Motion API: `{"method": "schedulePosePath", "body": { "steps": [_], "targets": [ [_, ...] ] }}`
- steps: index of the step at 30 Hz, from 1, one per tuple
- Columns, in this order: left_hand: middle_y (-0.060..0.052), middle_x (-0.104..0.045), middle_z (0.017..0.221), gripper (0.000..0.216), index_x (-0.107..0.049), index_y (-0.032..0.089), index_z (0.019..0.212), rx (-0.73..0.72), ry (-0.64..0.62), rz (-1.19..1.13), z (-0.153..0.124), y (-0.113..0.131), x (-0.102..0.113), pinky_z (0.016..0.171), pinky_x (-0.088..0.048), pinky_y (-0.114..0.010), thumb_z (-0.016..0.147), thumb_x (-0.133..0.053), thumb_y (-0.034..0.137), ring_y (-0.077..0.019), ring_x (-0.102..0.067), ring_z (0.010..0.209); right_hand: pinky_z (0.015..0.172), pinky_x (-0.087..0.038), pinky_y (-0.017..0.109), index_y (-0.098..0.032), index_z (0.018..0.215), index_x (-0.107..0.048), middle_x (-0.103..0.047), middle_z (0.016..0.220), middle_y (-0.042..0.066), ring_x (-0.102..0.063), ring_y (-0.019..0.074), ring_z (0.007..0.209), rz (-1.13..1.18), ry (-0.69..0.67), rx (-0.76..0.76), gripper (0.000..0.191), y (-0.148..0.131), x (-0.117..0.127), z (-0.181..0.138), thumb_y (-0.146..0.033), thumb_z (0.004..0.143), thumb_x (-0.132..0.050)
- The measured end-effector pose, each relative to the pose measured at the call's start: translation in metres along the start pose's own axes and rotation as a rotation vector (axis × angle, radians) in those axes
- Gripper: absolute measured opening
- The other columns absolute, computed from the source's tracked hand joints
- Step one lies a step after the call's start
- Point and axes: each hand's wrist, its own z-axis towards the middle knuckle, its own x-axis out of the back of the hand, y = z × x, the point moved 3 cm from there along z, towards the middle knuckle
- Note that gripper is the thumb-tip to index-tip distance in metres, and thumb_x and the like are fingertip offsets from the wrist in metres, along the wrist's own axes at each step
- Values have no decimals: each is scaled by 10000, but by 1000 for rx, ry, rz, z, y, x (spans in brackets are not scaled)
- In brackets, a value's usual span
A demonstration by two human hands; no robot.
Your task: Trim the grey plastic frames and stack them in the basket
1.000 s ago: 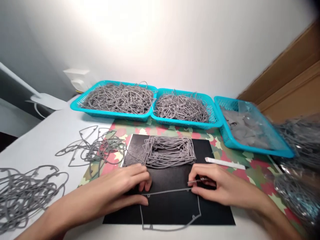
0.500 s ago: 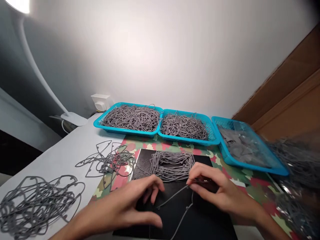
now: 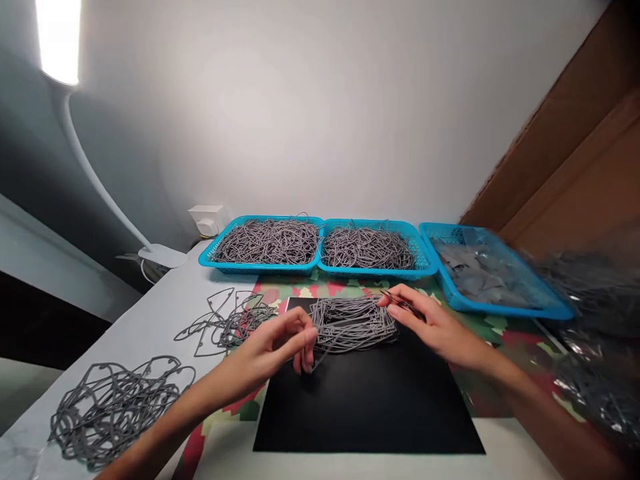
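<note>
On the black mat [image 3: 370, 400] lies a rectangular stack of thin grey rubber gaskets [image 3: 355, 343], open in the middle. My left hand [image 3: 285, 343] is at the stack's left end, thumb and finger pinched on the edge of a gasket that merges with the pile. At the stack's right end, my right hand [image 3: 425, 320] grips dark, thin tweezers [image 3: 407, 305], their tips pointing left over the stack's far right corner. Whether the tips touch a gasket cannot be made out.
Two blue baskets [image 3: 260, 268] [image 3: 375, 272] full of grey gaskets stand along the wall. A third blue basket [image 3: 510, 308] holds flat grey pieces in clear plastic. Loose gaskets [image 3: 120, 407] lie in tangles at left. A lamp [image 3: 85, 160] stands back left; cardboard [image 3: 565, 160] rises at right.
Both hands have moved away from me to the stack, and the gasket strung between them now lies at the pile. My left fingers have closed from a spread pose. The view has shifted.
</note>
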Motion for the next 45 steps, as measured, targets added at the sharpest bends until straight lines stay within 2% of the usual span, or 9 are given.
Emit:
{"method": "schedulePosePath", "body": {
  "steps": [6,11,15,18,23,29,32,35,45],
  "targets": [
    [-3,-691,815,409,-604,208,998,-37,154,311,38,-6,7,607,-495,-284,1119,-575,598,-171,-670,685,924,-615,326,-226,1152,-671,-761,1151,73,-736,230,1058,-100,146,29,348,29,-3,19,-555,1133,-562],
    [10,-674,821,352,-636,220,1038,-78,452,592,13,5,30,624,-492,-294,1123,-568,554,-177,-642,669,909,-603,374,-232,1161,-643,-687,1224,110,-727,268,1094,-191,364,70,321,44,-7,20,-534,1126,-541],
    [10,-699,947,299,-705,259,1073,-93,271,813,-26,-5,36,717,-504,-291,1130,-603,535,-184,-666,788,852,-578,355,-262,1086,-666,-662,1110,64,-710,238,960,-270,398,153,177,34,-22,4,-426,1117,-609],
    [-25,-714,1078,232,-720,262,1104,-177,156,918,-37,-36,25,787,-515,-305,1160,-564,423,-216,-683,926,783,-572,312,-261,1084,-640,-657,1052,37,-702,187,855,-368,355,303,74,21,-36,-7,-254,1128,-580],
    [-67,-672,923,387,-648,212,914,-312,354,1115,-36,-78,14,797,-498,-366,1188,-385,286,-258,-572,838,683,-545,266,-254,1132,-597,-639,994,18,-668,157,775,-406,258,473,135,10,-45,-17,-130,1119,-546],
    [-33,-713,953,275,-638,240,980,-227,271,850,-56,-53,-1,887,-527,-333,1189,-510,366,-239,-640,909,605,-460,261,-251,1248,-565,-653,891,-14,-625,144,681,-308,59,652,109,-2,-81,-30,-276,1148,-600],
    [-13,-743,977,267,-629,259,983,-202,179,687,-62,-36,-21,772,-526,-273,1178,-549,423,-205,-660,853,501,-387,251,-232,1464,-497,-653,869,-31,-584,124,580,-229,-6,722,560,4,-114,-31,-609,1097,-686],
    [5,-740,986,241,-625,267,1010,-194,75,576,-61,-22,-35,723,-509,-241,1171,-561,435,-173,-652,807,489,-342,251,-247,1394,-554,-673,856,-32,-566,121,566,-118,-30,712,340,13,-129,-30,-447,1130,-631],
    [-35,-677,1199,145,-665,270,1209,-116,-130,528,-25,-18,-4,936,-509,-284,1168,-594,390,-199,-653,1077,728,-502,182,-206,973,-740,-737,965,3,-700,107,795,43,-431,333,289,-13,-63,-37,26,812,-676]
  ]
}}
